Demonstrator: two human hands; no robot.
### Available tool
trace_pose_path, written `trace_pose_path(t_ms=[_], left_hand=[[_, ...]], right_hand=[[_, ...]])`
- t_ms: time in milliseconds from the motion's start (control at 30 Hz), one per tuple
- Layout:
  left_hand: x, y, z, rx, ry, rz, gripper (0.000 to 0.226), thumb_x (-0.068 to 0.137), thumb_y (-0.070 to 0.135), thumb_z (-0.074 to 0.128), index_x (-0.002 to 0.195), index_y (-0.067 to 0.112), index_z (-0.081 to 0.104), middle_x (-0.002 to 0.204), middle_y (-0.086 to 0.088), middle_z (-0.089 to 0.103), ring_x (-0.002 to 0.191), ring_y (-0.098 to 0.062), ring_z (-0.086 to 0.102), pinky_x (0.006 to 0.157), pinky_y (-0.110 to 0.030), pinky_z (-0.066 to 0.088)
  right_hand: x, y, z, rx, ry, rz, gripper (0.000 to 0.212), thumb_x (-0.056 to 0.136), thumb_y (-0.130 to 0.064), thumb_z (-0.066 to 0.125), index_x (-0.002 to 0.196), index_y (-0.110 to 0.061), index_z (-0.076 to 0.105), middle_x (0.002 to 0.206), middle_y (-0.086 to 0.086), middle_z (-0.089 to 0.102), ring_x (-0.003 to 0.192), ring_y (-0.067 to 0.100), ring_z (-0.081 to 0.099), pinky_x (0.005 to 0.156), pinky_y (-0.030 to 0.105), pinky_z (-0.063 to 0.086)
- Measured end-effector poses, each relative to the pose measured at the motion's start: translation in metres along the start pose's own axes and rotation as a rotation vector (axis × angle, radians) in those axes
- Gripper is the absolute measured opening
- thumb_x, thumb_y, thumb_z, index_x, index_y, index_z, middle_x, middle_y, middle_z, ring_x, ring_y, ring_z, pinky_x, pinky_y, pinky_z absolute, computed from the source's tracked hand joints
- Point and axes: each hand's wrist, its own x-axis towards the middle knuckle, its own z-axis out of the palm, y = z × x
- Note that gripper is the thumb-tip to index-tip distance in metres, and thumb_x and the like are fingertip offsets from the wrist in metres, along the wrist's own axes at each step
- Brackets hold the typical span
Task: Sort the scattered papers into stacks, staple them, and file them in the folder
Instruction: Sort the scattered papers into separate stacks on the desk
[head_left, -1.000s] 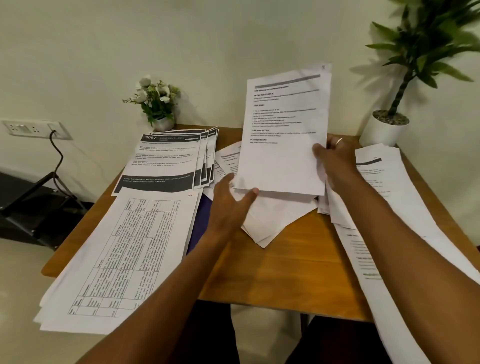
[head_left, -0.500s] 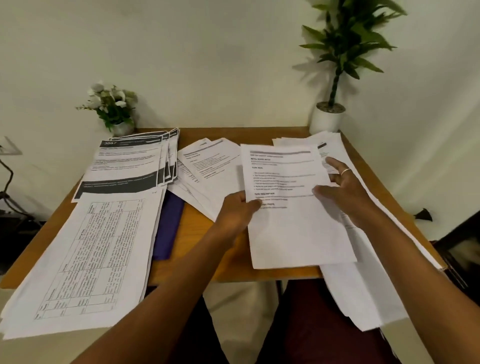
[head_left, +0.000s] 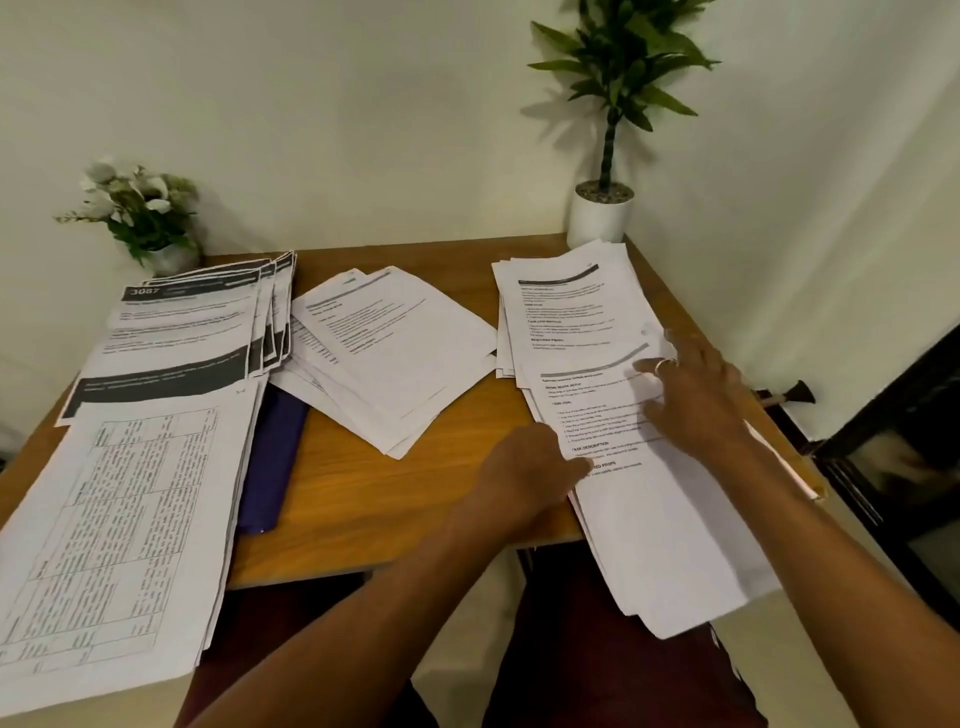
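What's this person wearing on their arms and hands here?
The left forearm and right forearm are uncovered: no sleeves, watch or bracelet in view. The right hand wears a plain silvery ring on one finger; the left hand shows no jewellery.

Wooden table (head_left: 415, 493) covered with sorted papers

At the near left, a stack of gridded sheets (head_left: 114, 545) overhangs the front edge; behind it lies a fanned stack with dark banners (head_left: 182, 338). A purple folder (head_left: 272, 457) is partly tucked under these two. A loose pile (head_left: 395, 353) sits skewed in the middle. On the right, a far stack (head_left: 571, 312) is overlapped by a near stack (head_left: 665, 519) that juts past the front edge. A white plant pot (head_left: 597, 218) and a small flower pot (head_left: 171, 260) occupy the back corners.
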Motion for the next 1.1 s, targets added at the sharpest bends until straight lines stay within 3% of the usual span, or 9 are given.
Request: trace_pose_path(t_ms=[133, 267, 367, 467, 533, 600, 733, 967, 1100], left_hand=[[0.0, 0.0, -0.005, 0.089, 0.024, 0.006, 0.041, 0.1, 0.049, 0.057, 0.114, 0.01, 0.063, 0.113, -0.008, 0.067, 0.08, -0.013, 0.049, 0.056, -0.021, 0.033], [0.005, -0.017, -0.01, -0.005, 0.063, -0.093, 0.043, 0.096, 0.05, 0.061, 0.075, 0.015, 0.048, 0.082, -0.003, 0.059, 0.067, -0.015, 0.05, 0.052, -0.023, 0.031], [0.004, -0.038, -0.027, -0.049, 0.149, -0.169, 0.054, 0.096, 0.05, 0.061, 0.061, 0.017, 0.037, 0.062, 0.001, 0.04, 0.054, -0.012, 0.038, 0.051, -0.024, 0.028], [-0.004, -0.065, -0.051, -0.113, 0.325, -0.18, 0.05, 0.096, 0.047, 0.061, 0.06, 0.015, 0.047, 0.059, 0.001, 0.047, 0.054, -0.012, 0.047, 0.051, -0.025, 0.033], [-0.009, -0.086, -0.068, -0.093, 0.471, -0.177, 0.041, 0.096, 0.047, 0.06, 0.071, 0.016, 0.058, 0.068, 0.002, 0.057, 0.064, -0.014, 0.056, 0.054, -0.025, 0.037], [-0.011, -0.11, -0.082, 0.027, 0.594, -0.185, 0.033, 0.095, 0.05, 0.061, 0.093, 0.018, 0.067, 0.097, 0.002, 0.067, 0.088, -0.017, 0.061, 0.067, -0.029, 0.047], [-0.014, -0.153, -0.093, 0.251, 0.522, -0.27, 0.056, 0.092, 0.057, 0.062, 0.134, 0.022, 0.056, 0.144, -0.004, 0.05, 0.13, -0.027, 0.046, 0.104, -0.046, 0.041], [-0.012, -0.158, -0.095, 0.22, 0.465, -0.278, 0.059, 0.093, 0.056, 0.062, 0.136, 0.017, 0.056, 0.142, -0.005, 0.053, 0.132, -0.026, 0.044, 0.111, -0.048, 0.038], [-0.01, -0.16, -0.096, 0.202, 0.457, -0.282, 0.058, 0.093, 0.055, 0.063, 0.136, 0.016, 0.057, 0.142, -0.005, 0.052, 0.134, -0.026, 0.042, 0.114, -0.048, 0.036]], right_hand=[[-0.011, -0.027, 0.019, 0.126, 0.096, -0.184, 0.045, 0.085, -0.018, 0.074, 0.129, -0.017, 0.066, 0.158, 0.007, 0.04, 0.148, 0.031, 0.03, 0.118, 0.055, 0.021], [-0.016, -0.038, 0.048, 0.131, -0.102, -0.145, 0.057, 0.102, -0.05, 0.037, 0.151, -0.022, 0.044, 0.166, 0.0, 0.025, 0.155, 0.023, 0.016, 0.123, 0.048, 0.01], [-0.015, -0.039, 0.054, 0.148, -0.055, -0.138, 0.055, 0.106, -0.049, 0.036, 0.154, -0.024, 0.039, 0.167, -0.002, 0.022, 0.156, 0.021, 0.013, 0.124, 0.047, 0.004], [-0.012, -0.052, 0.057, 0.105, -0.038, -0.142, 0.056, 0.106, -0.05, 0.028, 0.149, -0.021, 0.048, 0.165, 0.001, 0.03, 0.155, 0.023, 0.016, 0.124, 0.049, 0.0], [-0.006, -0.071, 0.055, 0.166, 0.038, -0.18, 0.048, 0.106, -0.041, 0.034, 0.141, -0.018, 0.057, 0.159, 0.005, 0.04, 0.152, 0.025, 0.026, 0.124, 0.048, 0.004], [0.007, -0.101, 0.053, 0.312, 0.11, -0.221, 0.039, 0.105, -0.034, 0.044, 0.134, -0.017, 0.063, 0.149, 0.006, 0.052, 0.142, 0.026, 0.042, 0.121, 0.045, 0.023], [0.041, -0.176, 0.056, 0.491, 0.002, -0.189, 0.034, 0.101, -0.035, 0.056, 0.133, -0.026, 0.06, 0.147, -0.003, 0.053, 0.136, 0.02, 0.045, 0.115, 0.036, 0.029], [0.129, -0.235, 0.086, 0.173, -0.286, -0.042, 0.085, 0.088, -0.068, 0.06, 0.156, -0.025, 0.03, 0.162, 0.006, 0.033, 0.149, 0.032, 0.03, 0.118, 0.059, 0.02], [0.156, -0.241, 0.091, 0.254, -0.241, 0.011, 0.089, 0.083, -0.061, 0.072, 0.155, -0.024, 0.034, 0.158, 0.007, 0.04, 0.146, 0.034, 0.036, 0.116, 0.06, 0.024]])
